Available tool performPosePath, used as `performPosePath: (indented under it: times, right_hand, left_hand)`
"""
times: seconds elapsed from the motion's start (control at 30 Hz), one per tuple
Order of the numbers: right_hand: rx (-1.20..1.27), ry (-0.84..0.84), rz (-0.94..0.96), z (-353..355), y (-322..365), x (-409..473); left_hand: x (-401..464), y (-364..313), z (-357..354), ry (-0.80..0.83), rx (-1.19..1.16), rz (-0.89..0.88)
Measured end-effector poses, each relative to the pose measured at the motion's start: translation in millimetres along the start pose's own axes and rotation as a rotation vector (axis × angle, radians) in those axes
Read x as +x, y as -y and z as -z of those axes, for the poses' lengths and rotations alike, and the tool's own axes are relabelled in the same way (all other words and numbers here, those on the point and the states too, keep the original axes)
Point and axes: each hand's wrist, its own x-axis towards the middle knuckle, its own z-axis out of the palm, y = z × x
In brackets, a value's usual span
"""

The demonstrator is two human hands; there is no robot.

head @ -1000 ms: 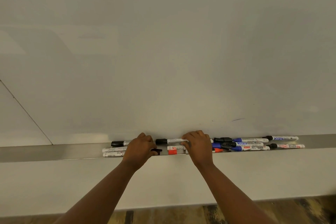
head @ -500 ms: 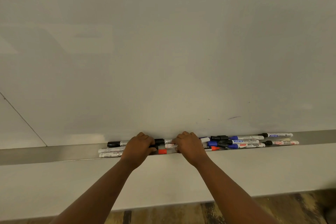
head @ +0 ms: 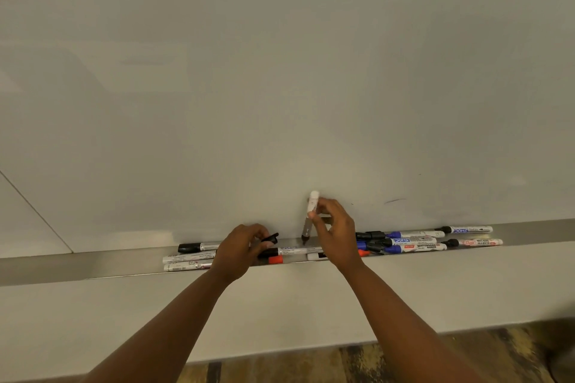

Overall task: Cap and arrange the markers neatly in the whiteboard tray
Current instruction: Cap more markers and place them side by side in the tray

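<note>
Two hands busy: my right hand (head: 334, 228) pinches an uncapped marker (head: 310, 218); left hand (head: 241, 247) pinches its black cap (head: 271, 238); next, I'd press them together.

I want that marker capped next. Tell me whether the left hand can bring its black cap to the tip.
Probably yes: the left hand pinches the black cap beside the marker, with nothing between.
</note>
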Motion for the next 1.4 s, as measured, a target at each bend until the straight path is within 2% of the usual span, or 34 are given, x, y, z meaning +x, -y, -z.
performPosePath:
  times: [0.1,0.17,0.6,0.8,0.9,0.97,1.07,1.17,1.3,1.4]
  right_hand:
    - [0.251,-0.071,-0.206,-0.9,4.5,-0.4]
    - [0.367,-0.1,-0.274,-1.8,7.0,-1.2]
    - [0.618,-0.175,-0.339,-3.2,5.6,-4.9]
    - [0.652,-0.095,-0.368,-7.4,6.8,-7.4]
    - [0.669,-0.041,-0.417,-4.7,4.2,-8.5]
    - [0.599,0.022,-0.403,-0.4,0.3,-10.0]
    - [0.277,0.156,-0.251,9.8,-7.3,-12.0]
    - [-0.017,0.266,-0.084,19.9,-15.2,-10.0]
    - [-0.173,0.338,-0.027,24.5,-14.5,-3.1]
    - [-0.2,0.365,-0.044,23.6,-10.9,1.6]
  left_hand:
    - [0.1,-2.2,-1.5,-0.007,-0.018,0.004]
    - [0.8,-1.9,-2.6,0.0,-0.029,0.005]
    - [4.6,-1.7,-1.1,0.0,-0.094,-0.013]
    - [9.2,-6.2,-5.2,0.042,-0.101,-0.052]
    - [7.9,-4.3,-4.3,0.145,-0.072,-0.073]
    - [5.8,-0.5,-3.2,0.219,-0.025,-0.099]
    - [5.3,0.6,-0.7,0.305,0.116,-0.112]
    - [8.4,-0.8,1.7,0.314,0.167,-0.112]
    - [10.0,0.2,-2.3,0.299,0.213,-0.159]
    - [8.3,2.4,-4.6,0.239,0.186,-0.158]
